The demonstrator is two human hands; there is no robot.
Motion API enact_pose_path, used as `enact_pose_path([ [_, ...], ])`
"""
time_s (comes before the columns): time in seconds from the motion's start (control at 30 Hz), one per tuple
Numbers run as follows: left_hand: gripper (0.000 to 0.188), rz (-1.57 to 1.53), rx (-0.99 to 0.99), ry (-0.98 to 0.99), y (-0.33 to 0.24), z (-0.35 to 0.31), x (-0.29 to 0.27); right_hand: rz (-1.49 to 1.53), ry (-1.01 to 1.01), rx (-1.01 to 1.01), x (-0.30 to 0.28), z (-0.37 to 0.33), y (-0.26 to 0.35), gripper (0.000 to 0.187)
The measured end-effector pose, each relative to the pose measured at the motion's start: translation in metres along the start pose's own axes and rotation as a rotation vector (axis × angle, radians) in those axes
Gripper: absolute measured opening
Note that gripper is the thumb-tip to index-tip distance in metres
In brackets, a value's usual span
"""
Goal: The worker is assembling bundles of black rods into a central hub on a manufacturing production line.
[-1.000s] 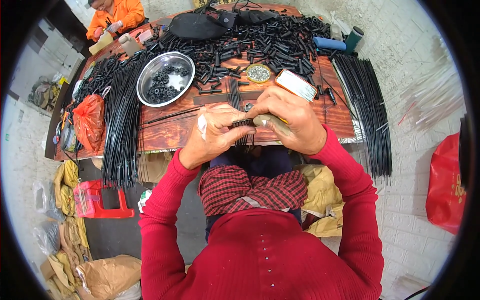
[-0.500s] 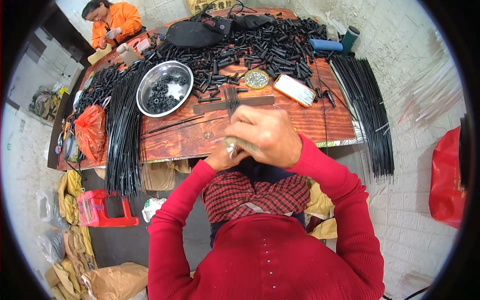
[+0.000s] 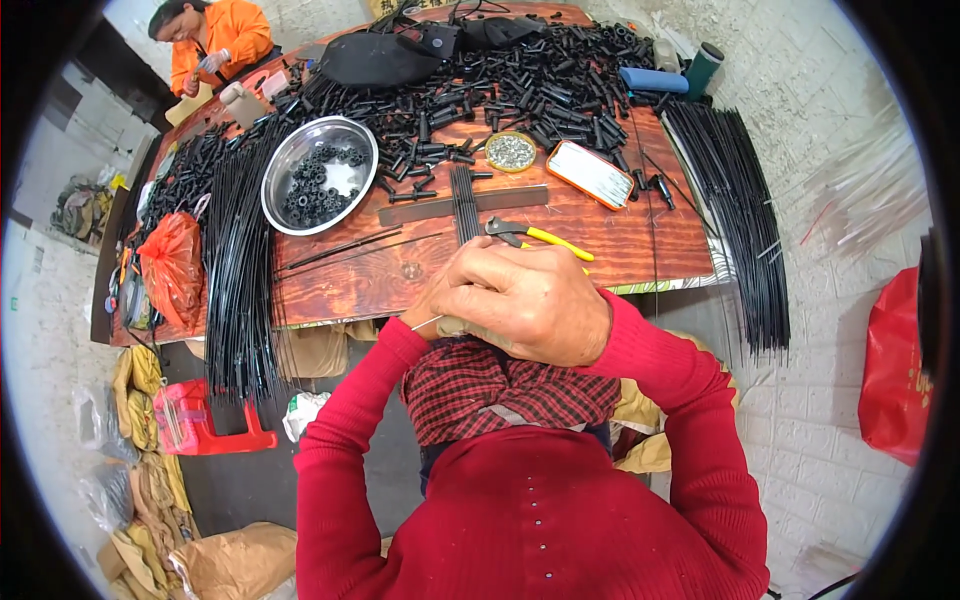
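Observation:
My two hands meet at the table's front edge. The right hand (image 3: 530, 300) lies over the left, its thumb and fingers pinched together; what is between them is hidden. Most of my left hand (image 3: 438, 295) is covered, with its fingers curled beneath. A thin, pale wire-like end (image 3: 428, 322) sticks out beside my left wrist, and a small tan patch shows under the right hand. Just beyond the knuckles lie yellow-handled pliers (image 3: 550, 240). Left of them, a bundle of thin black rods (image 3: 466, 205) rests across a flat dark bar (image 3: 410, 213).
A steel bowl (image 3: 270, 190) holds black ring-shaped parts. Near it hang long black rods (image 3: 240, 270) over the table edge. A round tub of small metal pieces (image 3: 511, 151) and an orange-rimmed tray (image 3: 590, 176) stand beyond the hands. Black fittings (image 3: 480, 100) heap the back; a person (image 3: 235, 45) works far left.
My right hand has come down and nearer me, its grip turning over the left hand. The yellow-handled pliers and more of the black rod bundle now show.

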State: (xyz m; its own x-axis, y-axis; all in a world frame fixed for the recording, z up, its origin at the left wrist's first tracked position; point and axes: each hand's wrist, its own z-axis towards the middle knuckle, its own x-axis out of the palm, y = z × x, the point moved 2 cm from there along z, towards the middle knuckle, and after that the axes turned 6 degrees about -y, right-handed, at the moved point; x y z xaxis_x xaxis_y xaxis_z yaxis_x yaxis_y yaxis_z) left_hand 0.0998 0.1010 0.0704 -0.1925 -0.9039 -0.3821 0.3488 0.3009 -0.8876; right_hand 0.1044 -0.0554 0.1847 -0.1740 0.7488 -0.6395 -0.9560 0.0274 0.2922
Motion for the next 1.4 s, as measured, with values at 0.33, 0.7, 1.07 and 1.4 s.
enact_pose_path([
  [0.33,0.064,0.493,0.094,-0.06,0.016,-0.006,-0.001,-0.011,-0.06,-0.053,0.008,0.005,-0.003,0.026],
  [0.7,0.069,0.76,0.122,-0.083,0.035,-0.006,0.008,-0.117,-0.098,-0.015,-0.02,0.009,-0.023,0.035],
  [1.07,0.094,0.826,0.096,-0.084,0.048,-0.01,0.016,-0.351,0.147,0.549,0.03,-0.122,-0.122,0.047],
  [1.4,0.084,0.77,0.092,-0.108,0.046,-0.015,0.008,-0.394,0.114,0.577,-0.003,-0.123,-0.102,0.046],
])
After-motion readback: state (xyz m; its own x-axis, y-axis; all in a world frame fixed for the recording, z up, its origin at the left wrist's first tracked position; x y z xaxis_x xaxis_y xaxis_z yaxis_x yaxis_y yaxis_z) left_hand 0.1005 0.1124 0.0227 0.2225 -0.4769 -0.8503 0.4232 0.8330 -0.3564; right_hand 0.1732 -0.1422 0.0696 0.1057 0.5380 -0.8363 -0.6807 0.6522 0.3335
